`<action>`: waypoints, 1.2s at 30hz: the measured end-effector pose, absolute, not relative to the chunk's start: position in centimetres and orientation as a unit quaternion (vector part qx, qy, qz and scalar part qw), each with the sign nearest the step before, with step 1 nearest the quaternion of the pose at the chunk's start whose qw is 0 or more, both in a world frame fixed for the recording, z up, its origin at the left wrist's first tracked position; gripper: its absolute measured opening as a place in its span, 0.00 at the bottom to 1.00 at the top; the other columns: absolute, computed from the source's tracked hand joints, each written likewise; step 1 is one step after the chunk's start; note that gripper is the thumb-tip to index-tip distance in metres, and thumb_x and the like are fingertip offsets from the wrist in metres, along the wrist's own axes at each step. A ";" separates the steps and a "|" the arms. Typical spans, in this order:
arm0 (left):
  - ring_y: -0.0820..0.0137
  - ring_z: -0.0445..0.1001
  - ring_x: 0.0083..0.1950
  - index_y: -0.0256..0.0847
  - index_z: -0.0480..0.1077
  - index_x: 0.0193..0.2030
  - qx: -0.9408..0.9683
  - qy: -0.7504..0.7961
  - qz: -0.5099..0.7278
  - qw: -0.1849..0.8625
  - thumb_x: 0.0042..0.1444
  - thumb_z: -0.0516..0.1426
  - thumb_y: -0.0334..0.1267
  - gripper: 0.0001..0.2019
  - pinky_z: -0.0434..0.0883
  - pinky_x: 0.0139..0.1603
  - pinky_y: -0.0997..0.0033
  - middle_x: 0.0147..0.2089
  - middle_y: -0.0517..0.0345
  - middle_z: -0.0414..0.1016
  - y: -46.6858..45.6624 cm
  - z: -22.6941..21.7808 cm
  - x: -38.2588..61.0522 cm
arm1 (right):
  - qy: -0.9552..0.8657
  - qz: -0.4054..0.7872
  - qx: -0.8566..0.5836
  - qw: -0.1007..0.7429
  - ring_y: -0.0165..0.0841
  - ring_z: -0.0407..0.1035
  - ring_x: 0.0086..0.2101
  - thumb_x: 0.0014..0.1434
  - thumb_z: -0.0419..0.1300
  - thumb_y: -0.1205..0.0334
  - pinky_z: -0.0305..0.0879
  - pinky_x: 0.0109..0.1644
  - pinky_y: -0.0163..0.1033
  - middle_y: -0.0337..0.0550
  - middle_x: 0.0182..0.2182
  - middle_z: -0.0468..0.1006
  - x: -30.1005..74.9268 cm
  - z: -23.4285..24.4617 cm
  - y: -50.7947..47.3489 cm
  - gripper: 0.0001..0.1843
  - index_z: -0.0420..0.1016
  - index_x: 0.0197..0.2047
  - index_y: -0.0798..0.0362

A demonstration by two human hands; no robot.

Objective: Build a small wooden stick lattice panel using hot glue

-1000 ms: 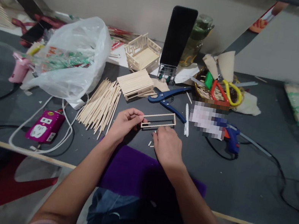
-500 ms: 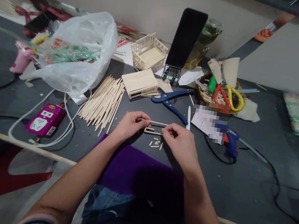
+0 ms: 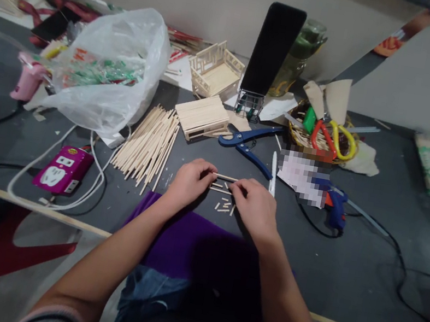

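Note:
My left hand (image 3: 188, 183) and my right hand (image 3: 253, 206) pinch the two ends of a small rectangular frame of thin wooden sticks (image 3: 222, 183), held just above the dark table (image 3: 347, 262). Both hands are closed on it, and their fingers hide most of the frame. Several short cut stick pieces (image 3: 224, 206) lie on the table right under the frame. A purple cloth (image 3: 192, 243) lies at the table edge beneath my wrists.
A bundle of long wooden sticks (image 3: 149, 144) lies left of my hands. Behind are a stick-built block (image 3: 202, 117), a small stick chair (image 3: 215, 69), blue cutters (image 3: 248, 144), a propped phone (image 3: 273, 49), a basket with scissors (image 3: 323, 135), a blue glue gun (image 3: 334, 207), a plastic bag (image 3: 105, 75) and a pink power strip (image 3: 62, 176).
My right hand left the cut pieces on the table and took hold of the frame's right end. Both hands have drawn closer together around the frame.

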State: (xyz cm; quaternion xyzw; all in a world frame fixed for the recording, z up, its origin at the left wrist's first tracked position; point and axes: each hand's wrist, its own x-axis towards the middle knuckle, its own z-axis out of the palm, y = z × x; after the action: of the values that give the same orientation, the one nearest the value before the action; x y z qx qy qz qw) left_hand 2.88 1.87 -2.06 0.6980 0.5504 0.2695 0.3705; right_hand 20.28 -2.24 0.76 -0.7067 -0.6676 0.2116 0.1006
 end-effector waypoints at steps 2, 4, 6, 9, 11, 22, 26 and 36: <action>0.70 0.73 0.36 0.39 0.77 0.36 0.718 0.548 0.262 0.341 0.57 0.58 0.32 0.05 0.67 0.41 0.70 0.34 0.57 0.76 1.8 -1.8 3.0 | -0.699 0.199 -0.677 0.118 0.34 0.70 0.37 0.65 0.56 0.62 0.54 0.35 0.37 0.41 0.36 0.78 21.0 0.5 -2.3 0.09 0.78 0.37 0.49; 0.69 0.73 0.36 0.39 0.76 0.36 0.725 0.545 0.256 0.334 0.57 0.58 0.30 0.05 0.67 0.41 0.70 0.34 0.57 0.76 1.8 -1.7 3.1 | -0.749 0.159 -0.632 0.120 0.35 0.69 0.38 0.66 0.55 0.65 0.54 0.36 0.37 0.43 0.36 0.78 21.6 0.2 -2.4 0.09 0.78 0.41 0.50; 0.69 0.73 0.36 0.38 0.77 0.37 0.726 0.547 0.251 0.332 0.58 0.58 0.30 0.05 0.68 0.41 0.70 0.34 0.57 0.76 1.8 -1.7 3.1 | -0.800 0.102 -0.581 0.105 0.36 0.66 0.37 0.66 0.54 0.65 0.53 0.35 0.38 0.45 0.36 0.76 21.9 0.1 -2.4 0.10 0.78 0.43 0.51; 0.69 0.73 0.37 0.38 0.77 0.37 0.728 0.551 0.245 0.327 0.58 0.58 0.31 0.05 0.68 0.41 0.70 0.34 0.57 0.76 1.8 -1.8 3.1 | -0.849 0.028 -0.518 0.094 0.37 0.62 0.36 0.67 0.54 0.65 0.51 0.34 0.39 0.46 0.34 0.73 22.1 0.1 -2.0 0.11 0.78 0.44 0.51; 0.69 0.73 0.37 0.38 0.77 0.37 0.730 0.550 0.244 0.324 0.58 0.58 0.31 0.05 0.68 0.41 0.70 0.34 0.56 0.76 1.8 -1.9 3.0 | -0.862 0.008 -0.496 0.102 0.37 0.59 0.36 0.67 0.55 0.65 0.50 0.34 0.39 0.46 0.34 0.71 22.1 0.2 -1.5 0.10 0.78 0.43 0.50; 0.67 0.75 0.39 0.39 0.77 0.39 0.742 0.544 0.235 0.313 0.59 0.57 0.31 0.06 0.70 0.43 0.68 0.36 0.55 0.76 1.7 -1.8 3.2 | -0.878 0.016 -0.461 0.128 0.38 0.56 0.38 0.65 0.54 0.67 0.54 0.38 0.41 0.48 0.36 0.66 22.3 -0.4 -0.1 0.12 0.79 0.40 0.50; 0.68 0.74 0.38 0.39 0.77 0.39 0.743 0.545 0.230 0.313 0.59 0.57 0.31 0.06 0.70 0.43 0.68 0.36 0.56 0.75 1.7 -1.7 3.2 | -0.881 0.036 -0.454 0.126 0.38 0.56 0.39 0.65 0.54 0.68 0.54 0.39 0.41 0.48 0.37 0.66 22.3 -0.7 0.0 0.12 0.79 0.41 0.50; 0.67 0.74 0.39 0.39 0.77 0.40 0.745 0.540 0.220 0.325 0.59 0.57 0.30 0.07 0.69 0.43 0.68 0.37 0.56 0.75 1.7 -1.6 3.2 | -0.866 0.118 -0.467 0.135 0.38 0.58 0.39 0.65 0.54 0.67 0.55 0.39 0.41 0.48 0.36 0.68 22.2 -0.8 -0.1 0.12 0.80 0.41 0.52</action>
State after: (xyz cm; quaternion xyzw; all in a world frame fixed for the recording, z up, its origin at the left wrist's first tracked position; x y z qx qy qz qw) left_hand 3.21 1.71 -1.60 0.7448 0.5396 0.2205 0.3248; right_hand 22.19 -0.12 -0.82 -0.4666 -0.8661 0.1176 0.1354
